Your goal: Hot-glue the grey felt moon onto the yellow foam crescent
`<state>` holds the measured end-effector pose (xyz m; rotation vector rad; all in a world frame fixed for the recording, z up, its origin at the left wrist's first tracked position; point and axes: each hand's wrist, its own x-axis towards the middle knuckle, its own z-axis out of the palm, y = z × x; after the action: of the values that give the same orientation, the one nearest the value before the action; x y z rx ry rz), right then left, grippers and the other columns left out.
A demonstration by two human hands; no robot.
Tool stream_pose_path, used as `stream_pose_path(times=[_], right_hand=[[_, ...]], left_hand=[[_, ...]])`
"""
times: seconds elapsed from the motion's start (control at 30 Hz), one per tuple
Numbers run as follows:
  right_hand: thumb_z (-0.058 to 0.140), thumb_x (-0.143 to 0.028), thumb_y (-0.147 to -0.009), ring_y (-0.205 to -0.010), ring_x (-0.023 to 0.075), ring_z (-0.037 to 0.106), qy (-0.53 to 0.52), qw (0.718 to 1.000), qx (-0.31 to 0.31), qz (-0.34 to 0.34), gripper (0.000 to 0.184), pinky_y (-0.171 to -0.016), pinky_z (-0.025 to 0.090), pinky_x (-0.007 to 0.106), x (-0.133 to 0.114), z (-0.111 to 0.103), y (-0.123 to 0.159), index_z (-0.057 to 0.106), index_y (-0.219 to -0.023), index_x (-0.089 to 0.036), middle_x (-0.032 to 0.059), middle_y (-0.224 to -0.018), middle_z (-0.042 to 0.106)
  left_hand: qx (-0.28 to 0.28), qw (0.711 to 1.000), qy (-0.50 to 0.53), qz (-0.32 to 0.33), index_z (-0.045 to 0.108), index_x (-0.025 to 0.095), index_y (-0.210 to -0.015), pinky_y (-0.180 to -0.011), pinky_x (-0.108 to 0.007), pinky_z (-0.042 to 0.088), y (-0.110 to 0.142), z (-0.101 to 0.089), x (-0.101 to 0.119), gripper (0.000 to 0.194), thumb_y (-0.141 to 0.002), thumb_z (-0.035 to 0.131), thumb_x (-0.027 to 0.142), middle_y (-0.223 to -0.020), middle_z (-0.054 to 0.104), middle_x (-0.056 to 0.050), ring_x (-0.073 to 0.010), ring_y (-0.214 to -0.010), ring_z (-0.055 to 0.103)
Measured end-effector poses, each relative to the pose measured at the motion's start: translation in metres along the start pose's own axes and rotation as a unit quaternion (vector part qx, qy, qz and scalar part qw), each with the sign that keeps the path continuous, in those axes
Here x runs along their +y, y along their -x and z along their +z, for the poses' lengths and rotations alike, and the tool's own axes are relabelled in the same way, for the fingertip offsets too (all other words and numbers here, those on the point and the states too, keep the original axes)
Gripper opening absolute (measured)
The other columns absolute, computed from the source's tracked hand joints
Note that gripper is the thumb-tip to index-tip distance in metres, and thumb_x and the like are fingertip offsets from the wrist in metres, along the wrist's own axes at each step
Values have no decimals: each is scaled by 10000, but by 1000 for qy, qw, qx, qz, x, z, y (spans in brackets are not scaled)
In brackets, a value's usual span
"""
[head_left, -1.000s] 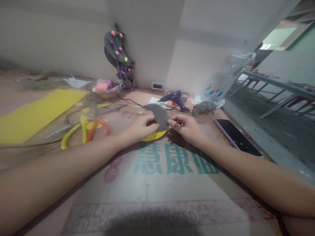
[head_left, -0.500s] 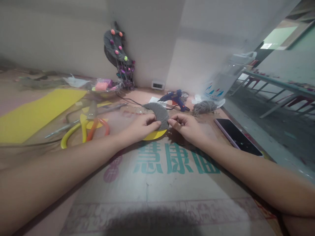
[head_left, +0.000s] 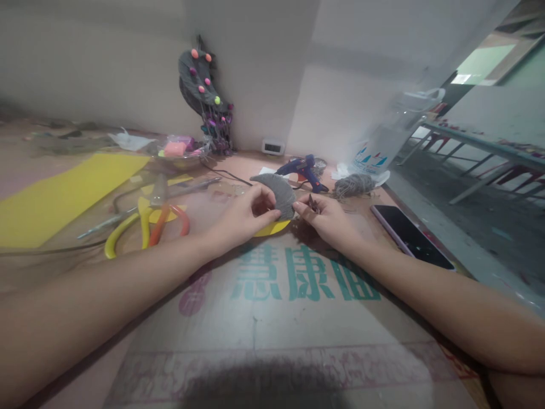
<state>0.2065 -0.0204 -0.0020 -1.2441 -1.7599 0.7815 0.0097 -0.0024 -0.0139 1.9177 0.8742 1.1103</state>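
Note:
A crescent [head_left: 279, 193] wrapped in grey yarn, its lower end bare yellow, is held up over the cardboard. My left hand [head_left: 249, 213] pinches it at the inner curve between thumb and fingers. At its right edge are the closed fingertips of my right hand [head_left: 326, 218]. A small dark brown thing [head_left: 314, 204] shows between the fingers of that hand; what it is, I cannot make out. Any yarn strand between hand and crescent is too fine to see.
Pliers [head_left: 149, 221] with yellow and orange handles lie left, near yellow sheet [head_left: 85, 193]. Behind are a glue gun [head_left: 304, 170], grey yarn ball [head_left: 354, 185] and water bottle [head_left: 383, 136]. A phone [head_left: 411, 236] lies right. A decorated grey crescent [head_left: 196, 85] leans against the wall.
The crescent has shifted slightly right and tilted, with less yellow showing. My left fingers have arched up more, and the dark thing in my right hand shows more clearly.

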Motion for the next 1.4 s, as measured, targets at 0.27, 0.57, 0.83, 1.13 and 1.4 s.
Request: stream_pose_path(times=[0.27, 0.57, 0.83, 1.13, 1.4], right_hand=[[554, -419, -830, -614, 125, 477, 5, 1000, -11, -7, 254, -580, 383, 255, -2, 1, 0, 574, -775, -171, -11, -688, 547], [418, -412, -941, -859, 192, 542, 171, 963, 49, -203, 316, -766, 441, 338, 3, -10, 5, 491, -1163, -201, 70, -1021, 580], [397, -389, -949, -901, 230, 613, 321, 914, 9, -249, 373, -798, 469, 362, -13, -26, 12, 519, -1249, -203, 112, -1127, 647], [458, -265, -926, -844, 232, 623, 395, 877, -6, -274, 241, -748, 465, 349, -2, -16, 10, 635, -1057, -168, 102, -941, 703], [468, -247, -922, -826, 229, 618, 438, 862, -9, -254, 218, -726, 430, 330, -2, -19, 6, 648, -1002, -152, 103, -910, 705]], left_hand=[[-21, 999, -33, 18, 572, 194, -994, -694, -276, 481, 1, -1, -3, 215, -799, 614, 272, -921, 619, -16, -132, -780, 582], [-9, 1000, -28, -2, 560, 192, -1014, -741, -283, 488, 1, -1, -4, 246, -779, 615, 237, -981, 618, -26, -136, -838, 586], [-21, 999, -28, -6, 554, 190, -1029, -750, -293, 484, 2, -2, -2, 244, -791, 594, 228, -991, 614, -30, -139, -834, 580], [-22, 1000, -3, -3, 529, 189, -1072, -735, -277, 484, 1, 0, -6, 311, -777, 624, 215, -1003, 598, -31, -125, -812, 562], [-23, 999, -43, 5, 539, 197, -1068, -730, -268, 469, 3, -1, -2, 292, -782, 595, 191, -972, 586, -17, -121, -801, 543]])
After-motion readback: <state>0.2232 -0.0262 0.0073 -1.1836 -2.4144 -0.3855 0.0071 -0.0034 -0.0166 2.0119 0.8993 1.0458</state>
